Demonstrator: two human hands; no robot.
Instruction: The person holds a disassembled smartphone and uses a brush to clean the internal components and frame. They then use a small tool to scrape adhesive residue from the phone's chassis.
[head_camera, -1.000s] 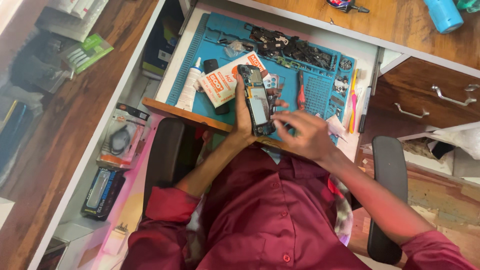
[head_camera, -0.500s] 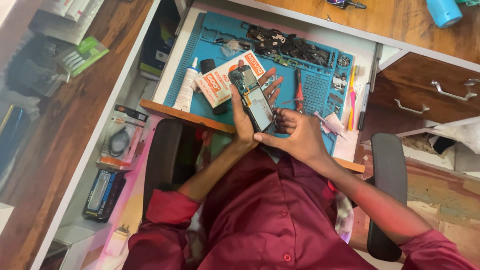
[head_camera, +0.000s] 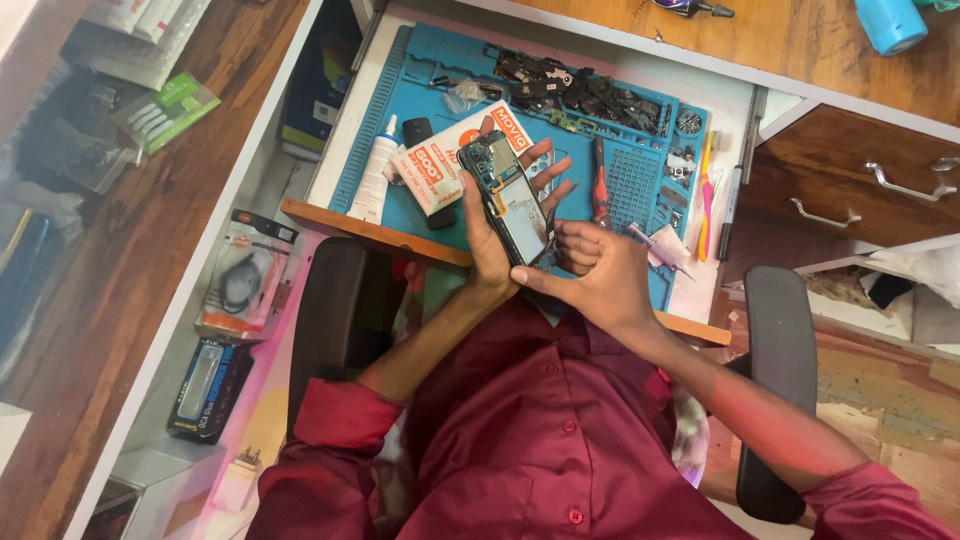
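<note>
A: Phone status?
B: Opened phone (head_camera: 508, 200) w/ back off, innards bare, cradled in left hand (head_camera: 492, 225) above blue mat (head_camera: 420, 100). Right hand (head_camera: 598, 272) fingers pinch its lower edge.
A: Left to do?
B: Prob reassembly; loose parts (head_camera: 585, 92) on mat.

Left hand (head_camera: 497, 235): palm hidden behind phone (head_camera: 512, 203). Right hand (head_camera: 597, 280): fingertips curl under at phone's lower end, contact w/ it can't be told. Parts (head_camera: 585, 95) along mat's (head_camera: 630, 185) far edge too small to ID. Blue cup (head_camera: 893, 22) cut off by top edge.
</note>
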